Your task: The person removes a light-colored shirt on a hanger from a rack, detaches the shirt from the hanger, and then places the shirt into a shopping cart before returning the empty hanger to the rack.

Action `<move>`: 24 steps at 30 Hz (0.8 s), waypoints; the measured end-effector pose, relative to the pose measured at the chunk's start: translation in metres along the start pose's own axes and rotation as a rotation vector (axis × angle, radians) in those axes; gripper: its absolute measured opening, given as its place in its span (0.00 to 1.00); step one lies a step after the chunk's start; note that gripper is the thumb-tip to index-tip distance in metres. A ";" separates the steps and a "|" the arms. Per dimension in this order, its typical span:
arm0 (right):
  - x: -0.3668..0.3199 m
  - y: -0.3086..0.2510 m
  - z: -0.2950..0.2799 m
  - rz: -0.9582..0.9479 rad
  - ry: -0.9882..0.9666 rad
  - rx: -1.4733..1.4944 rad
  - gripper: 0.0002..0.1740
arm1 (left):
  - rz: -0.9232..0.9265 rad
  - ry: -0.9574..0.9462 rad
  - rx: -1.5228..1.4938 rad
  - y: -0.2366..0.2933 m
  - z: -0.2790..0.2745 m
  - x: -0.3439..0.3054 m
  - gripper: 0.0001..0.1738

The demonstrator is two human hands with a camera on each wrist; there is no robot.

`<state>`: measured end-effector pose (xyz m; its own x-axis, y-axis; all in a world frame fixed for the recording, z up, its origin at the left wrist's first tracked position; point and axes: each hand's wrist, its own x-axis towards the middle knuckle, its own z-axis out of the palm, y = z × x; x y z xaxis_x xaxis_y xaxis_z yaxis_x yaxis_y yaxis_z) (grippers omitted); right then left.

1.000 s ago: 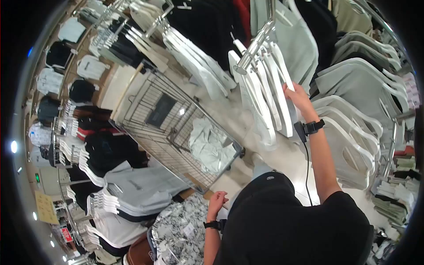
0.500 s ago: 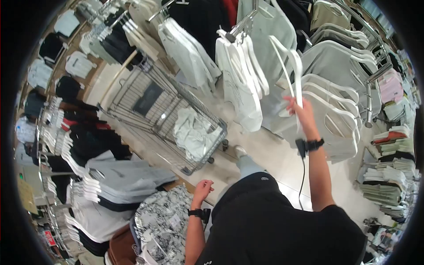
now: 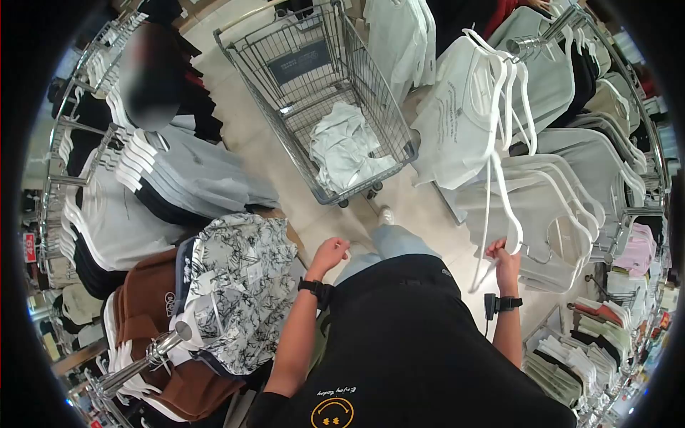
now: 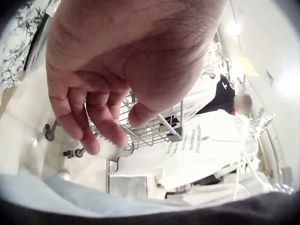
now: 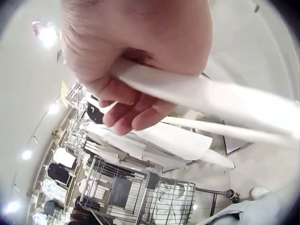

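My right hand [image 3: 505, 262] grips one end of a bare white clothes hanger [image 3: 505, 203], held low at my right side. Across the right wrist view the hanger [image 5: 211, 98] runs out of the curled fingers [image 5: 123, 119], its arm and its lower bar both showing. Loosely bent and holding nothing, my left hand [image 3: 328, 255] hangs in front of my waist; the left wrist view shows its fingers [image 4: 101, 119] dangling apart. White printed shirts [image 3: 457, 114] on white hangers hang from the rail end just beyond the held hanger.
A grey wire shopping cart [image 3: 264, 107] stands ahead on the tiled floor, a crumpled pale green garment [image 3: 346, 146] inside it. Light grey tops [image 3: 560, 235] hang close on the right. Patterned shirts [image 3: 246, 271] and brown garments [image 3: 146, 285] hang on the left, by a protruding metal rail [image 3: 146, 357].
My right hand has lifted the hanger away from the row at the rail's end and brought it down and back beside me. The view has turned; my left hand stays empty.
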<state>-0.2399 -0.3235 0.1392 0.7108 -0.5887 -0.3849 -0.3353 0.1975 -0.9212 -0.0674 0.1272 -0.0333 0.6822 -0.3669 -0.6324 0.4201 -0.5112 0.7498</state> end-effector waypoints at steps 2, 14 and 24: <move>-0.007 -0.039 0.037 -0.107 -0.108 -0.014 0.04 | 0.008 0.010 -0.014 0.004 -0.002 0.006 0.20; 0.038 -0.005 0.033 -0.273 -0.079 -0.453 0.13 | -0.088 0.196 -0.214 -0.012 -0.004 -0.011 0.18; 0.108 -0.139 0.084 -0.249 -0.599 -0.282 0.24 | -0.098 0.009 0.016 0.079 0.007 0.058 0.13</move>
<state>-0.0643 -0.3486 0.2206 0.9780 -0.0413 -0.2044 -0.2083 -0.1453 -0.9672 0.0013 0.0605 -0.0117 0.6435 -0.3077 -0.7009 0.4756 -0.5568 0.6810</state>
